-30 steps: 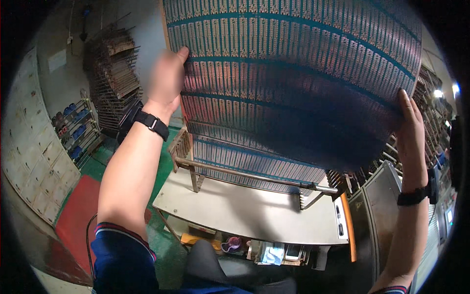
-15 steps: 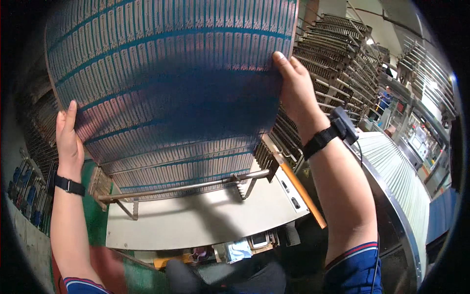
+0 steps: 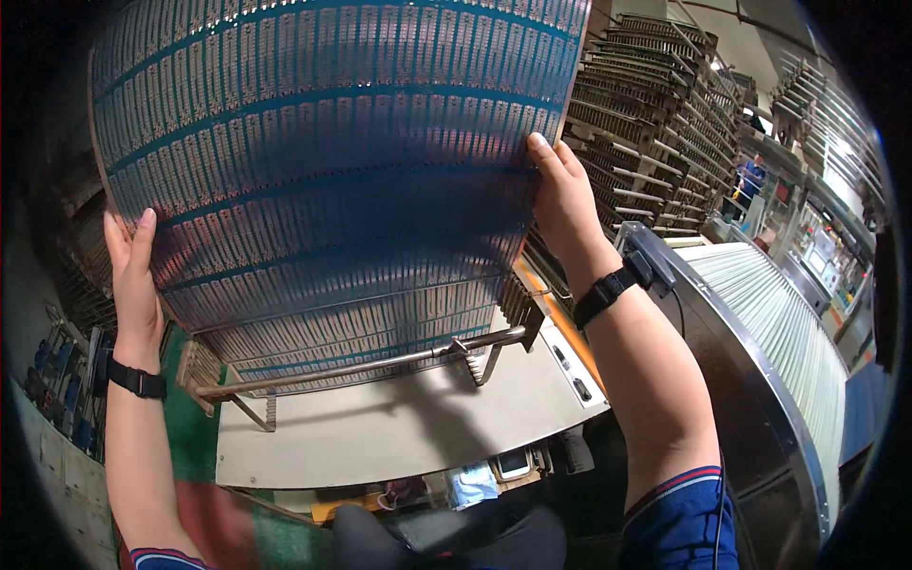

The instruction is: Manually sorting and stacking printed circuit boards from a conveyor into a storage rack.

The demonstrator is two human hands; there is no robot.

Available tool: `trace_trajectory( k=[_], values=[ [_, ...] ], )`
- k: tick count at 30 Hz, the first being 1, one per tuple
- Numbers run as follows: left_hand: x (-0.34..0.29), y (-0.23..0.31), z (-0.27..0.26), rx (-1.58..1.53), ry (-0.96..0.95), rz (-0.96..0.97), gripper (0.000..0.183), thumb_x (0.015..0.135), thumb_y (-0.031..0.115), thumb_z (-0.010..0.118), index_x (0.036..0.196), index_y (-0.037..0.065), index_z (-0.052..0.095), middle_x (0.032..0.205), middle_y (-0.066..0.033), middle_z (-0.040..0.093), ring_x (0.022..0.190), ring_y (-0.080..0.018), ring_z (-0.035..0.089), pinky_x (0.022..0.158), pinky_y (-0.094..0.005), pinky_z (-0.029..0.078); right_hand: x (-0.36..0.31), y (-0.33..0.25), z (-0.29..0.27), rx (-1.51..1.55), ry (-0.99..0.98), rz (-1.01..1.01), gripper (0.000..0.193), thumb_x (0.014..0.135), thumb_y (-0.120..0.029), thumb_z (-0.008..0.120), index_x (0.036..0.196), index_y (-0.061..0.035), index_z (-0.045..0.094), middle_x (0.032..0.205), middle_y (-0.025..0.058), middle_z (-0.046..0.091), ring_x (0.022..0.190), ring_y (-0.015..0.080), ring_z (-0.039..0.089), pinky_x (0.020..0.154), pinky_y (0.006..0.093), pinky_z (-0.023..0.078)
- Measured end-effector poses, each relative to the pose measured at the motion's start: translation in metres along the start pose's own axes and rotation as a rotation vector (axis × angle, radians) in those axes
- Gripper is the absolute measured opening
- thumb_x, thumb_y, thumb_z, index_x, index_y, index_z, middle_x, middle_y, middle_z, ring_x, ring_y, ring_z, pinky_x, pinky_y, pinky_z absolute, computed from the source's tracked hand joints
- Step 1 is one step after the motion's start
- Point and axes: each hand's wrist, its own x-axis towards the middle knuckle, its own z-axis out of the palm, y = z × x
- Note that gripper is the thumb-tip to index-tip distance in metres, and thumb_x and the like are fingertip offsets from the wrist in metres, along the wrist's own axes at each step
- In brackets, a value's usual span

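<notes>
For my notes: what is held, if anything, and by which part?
A panel: left hand at its left edge, right hand at its right edge.

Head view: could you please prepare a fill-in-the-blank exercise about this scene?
The left hand grips the panel by its ____ edge.
The right hand grips its ____ edge.
The right wrist strap is coloured ____.
The right sleeve is mainly coloured ____.

Missing words: left; right; black; blue.

Panel: glossy, metallic | rail: smooth metal | tabletop: smooth, matt
</notes>
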Motion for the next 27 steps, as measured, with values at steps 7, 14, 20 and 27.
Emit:
trace_trajectory(
  k=[7, 14, 20, 27],
  values=[
    [-0.010, -0.005, -0.010, 0.112, 0.017, 0.038, 0.054, 0.097, 0.026, 0.061, 0.139, 0.005, 0.036, 0.134, -0.0108, 0.048, 0.124, -0.0199, 0.046, 0.107, -0.0344, 0.035, -0.008, 0.015, 0.004, 0.070, 0.006, -0.002, 0.034, 0.098, -0.029, 0.059, 0.118, -0.0014, 0.057, 0.110, 0.0073, 0.061, 0.099, 0.0182, 0.059, 0.085, 0.0322, 0.048],
    [-0.014, -0.022, 0.000, -0.011, 0.043, 0.031, 0.062, 0.094, 0.018, 0.066, 0.142, 0.003, 0.030, 0.135, -0.0125, 0.048, 0.125, -0.0195, 0.045, 0.106, -0.0341, 0.036, -0.017, 0.022, -0.009, 0.116, -0.043, 0.116, 0.035, 0.098, -0.031, 0.056, 0.119, -0.0034, 0.057, 0.111, 0.0059, 0.061, 0.102, 0.0174, 0.057, 0.090, 0.0334, 0.043],
    [-0.020, -0.027, -0.042, 0.190, 0.145, 0.000, 0.066, 0.097, 0.028, 0.060, 0.147, 0.005, 0.026, 0.144, -0.0149, 0.038, 0.136, -0.0248, 0.034, 0.115, -0.0366, 0.024, 0.022, -0.024, -0.040, -0.210, 0.021, -0.160, 0.050, 0.097, -0.041, 0.055, 0.131, -0.0041, 0.053, 0.131, 0.0103, 0.054, 0.122, 0.0210, 0.049, 0.103, 0.0378, 0.035],
    [-0.021, -0.025, -0.062, 0.409, 0.077, -0.002, 0.039, 0.095, 0.021, 0.063, 0.128, 0.003, 0.052, 0.119, -0.0065, 0.056, 0.113, -0.0151, 0.052, 0.101, -0.0309, 0.040, 0.067, -0.096, -0.006, -0.724, 0.107, -0.555, 0.061, 0.095, -0.039, 0.060, 0.140, -0.0004, 0.044, 0.136, 0.0206, 0.051, 0.126, 0.0274, 0.050, 0.107, 0.0386, 0.036]
  ],
)
